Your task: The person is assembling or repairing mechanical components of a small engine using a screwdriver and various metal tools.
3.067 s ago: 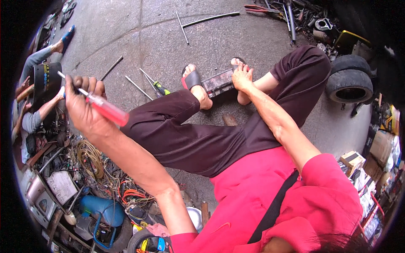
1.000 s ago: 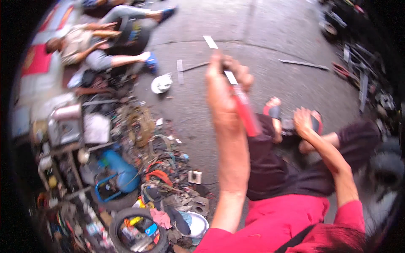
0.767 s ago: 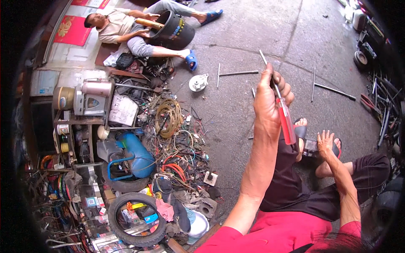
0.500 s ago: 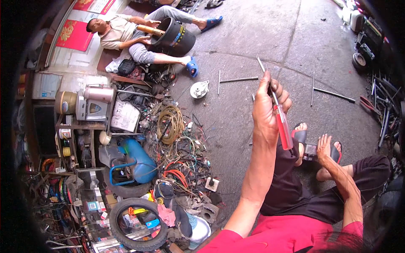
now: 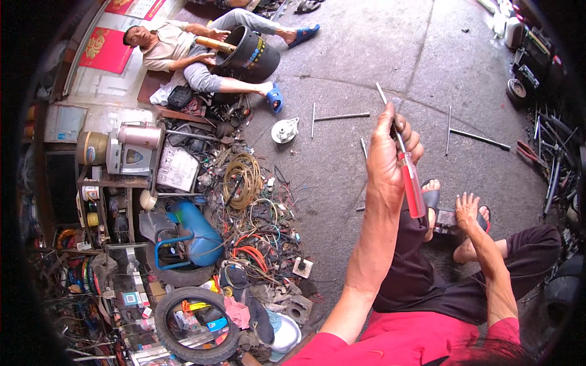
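Observation:
Raised in front of me, my left hand [image 5: 384, 161] is closed around the metal shaft of a screwdriver. The screwdriver's clear red handle [image 5: 412, 190] hangs down past the wrist, and its tip points up and away from me. Lower right, my right hand [image 5: 468, 210] is stretched out with fingers spread, beside or on a dark metal part [image 5: 447, 218] between my feet. Whether it touches that part I cannot tell. A metal rod [image 5: 364, 148] on the floor is partly hidden behind my left forearm.
Two T-handle wrenches [image 5: 342, 116] [image 5: 480, 139] and a round silver wheel part [image 5: 284, 130] lie on the concrete floor. Cables and scrap [image 5: 262, 226], a blue tank [image 5: 204, 241] and a tyre [image 5: 165, 329] crowd the left. A seated person [image 5: 168, 46] has a black bucket [image 5: 259, 58].
My right hand's fingers have spread wider, and more of the metal part beside it shows. The view has shifted slightly; my left hand keeps the same hold on the screwdriver.

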`<state>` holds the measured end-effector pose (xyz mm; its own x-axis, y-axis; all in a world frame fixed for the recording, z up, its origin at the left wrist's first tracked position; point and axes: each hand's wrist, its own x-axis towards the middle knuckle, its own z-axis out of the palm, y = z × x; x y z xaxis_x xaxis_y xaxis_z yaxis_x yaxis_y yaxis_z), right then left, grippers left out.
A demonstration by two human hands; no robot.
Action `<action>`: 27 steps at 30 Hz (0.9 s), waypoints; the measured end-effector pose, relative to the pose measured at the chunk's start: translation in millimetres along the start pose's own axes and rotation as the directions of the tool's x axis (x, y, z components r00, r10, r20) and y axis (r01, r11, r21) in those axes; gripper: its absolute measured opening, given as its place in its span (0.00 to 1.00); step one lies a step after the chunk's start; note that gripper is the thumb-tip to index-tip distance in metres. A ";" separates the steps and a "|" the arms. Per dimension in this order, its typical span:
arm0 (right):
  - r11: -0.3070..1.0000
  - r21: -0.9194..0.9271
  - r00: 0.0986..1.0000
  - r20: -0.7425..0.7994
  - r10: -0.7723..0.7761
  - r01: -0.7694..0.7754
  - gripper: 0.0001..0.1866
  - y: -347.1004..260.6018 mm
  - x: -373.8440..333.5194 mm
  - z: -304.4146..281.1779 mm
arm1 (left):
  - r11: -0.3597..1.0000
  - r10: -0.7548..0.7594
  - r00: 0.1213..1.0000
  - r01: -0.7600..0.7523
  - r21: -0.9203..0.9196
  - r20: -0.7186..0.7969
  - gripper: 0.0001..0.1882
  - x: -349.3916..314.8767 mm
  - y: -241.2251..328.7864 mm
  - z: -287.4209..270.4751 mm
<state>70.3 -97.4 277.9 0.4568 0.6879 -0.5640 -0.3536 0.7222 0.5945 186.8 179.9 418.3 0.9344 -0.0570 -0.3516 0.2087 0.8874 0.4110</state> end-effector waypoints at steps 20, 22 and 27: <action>-0.570 0.722 0.920 0.291 -0.264 -0.392 0.24 -105.0 91.0 -84.7 | 1.000 -0.005 1.000 0.005 -0.025 0.010 0.20 0.8 -0.4 -0.2; -0.590 0.739 0.944 0.224 -0.242 -0.327 0.24 -92.5 110.0 -109.0 | 0.998 0.049 0.998 -0.047 0.033 -0.047 0.20 -7.6 9.2 -10.2; -0.573 0.731 0.916 0.187 -0.356 -0.371 0.24 -94.7 122.5 -80.9 | 0.998 -0.033 0.997 0.036 -0.042 0.064 0.20 1.9 2.6 -3.9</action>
<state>93.8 -75.7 106.1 0.6965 0.3597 -0.6209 0.6293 -0.7220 0.2877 188.0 184.0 415.4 0.9435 -0.1154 -0.3108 0.2299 0.9031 0.3627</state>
